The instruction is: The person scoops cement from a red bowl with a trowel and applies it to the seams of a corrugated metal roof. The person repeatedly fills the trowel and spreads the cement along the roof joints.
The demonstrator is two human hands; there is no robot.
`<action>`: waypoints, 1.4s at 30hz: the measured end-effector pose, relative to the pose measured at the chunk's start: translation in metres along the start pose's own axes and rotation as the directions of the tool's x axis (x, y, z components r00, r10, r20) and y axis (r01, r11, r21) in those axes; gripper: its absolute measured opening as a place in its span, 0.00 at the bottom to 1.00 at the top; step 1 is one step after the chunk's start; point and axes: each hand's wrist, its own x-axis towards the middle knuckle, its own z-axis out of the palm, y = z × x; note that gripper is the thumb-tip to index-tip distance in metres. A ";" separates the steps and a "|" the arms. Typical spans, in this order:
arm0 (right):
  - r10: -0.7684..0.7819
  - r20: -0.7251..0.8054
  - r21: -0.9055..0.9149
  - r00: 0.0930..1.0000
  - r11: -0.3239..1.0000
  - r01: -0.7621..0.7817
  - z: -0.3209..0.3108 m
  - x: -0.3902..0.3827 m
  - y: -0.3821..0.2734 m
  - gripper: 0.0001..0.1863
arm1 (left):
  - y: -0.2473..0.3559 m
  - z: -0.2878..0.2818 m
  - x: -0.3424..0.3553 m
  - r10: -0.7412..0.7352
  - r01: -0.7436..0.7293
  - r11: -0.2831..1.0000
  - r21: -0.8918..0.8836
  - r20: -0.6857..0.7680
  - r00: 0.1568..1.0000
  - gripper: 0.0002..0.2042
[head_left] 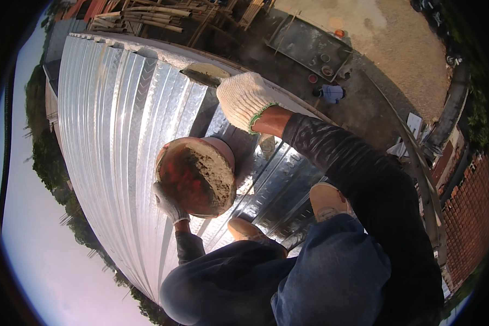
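Note:
My left hand (pixel 170 204), in a knit glove, is closed on the near-left rim of a round bucket (pixel 194 176). The bucket tilts toward me on the metal roof; grey-brown mortar (pixel 214 171) clings to its right inner wall, and its reddish inside shows at the left. At the roof's far edge, my gloved right hand (pixel 245 101) is closed around what appears to be a trowel (pixel 205 72). Its mortar-coloured blade sticks out left of the fist, against the wall top; the handle is hidden in the glove.
Shiny corrugated roof sheets (pixel 108 108) spread left and under my shoes (pixel 330 201). A mortar-topped wall edge (pixel 163 52) borders a drop. Far below are bamboo poles (pixel 152 17), a grey mixing tray (pixel 309 43) and a person in a light shirt (pixel 331 93).

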 end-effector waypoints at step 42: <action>-0.010 -0.135 0.201 0.991 0.979 0.038 -0.028 -0.163 0.097 0.16 | -0.015 -0.013 0.012 0.063 -0.060 0.996 0.067 -0.045 0.997 0.30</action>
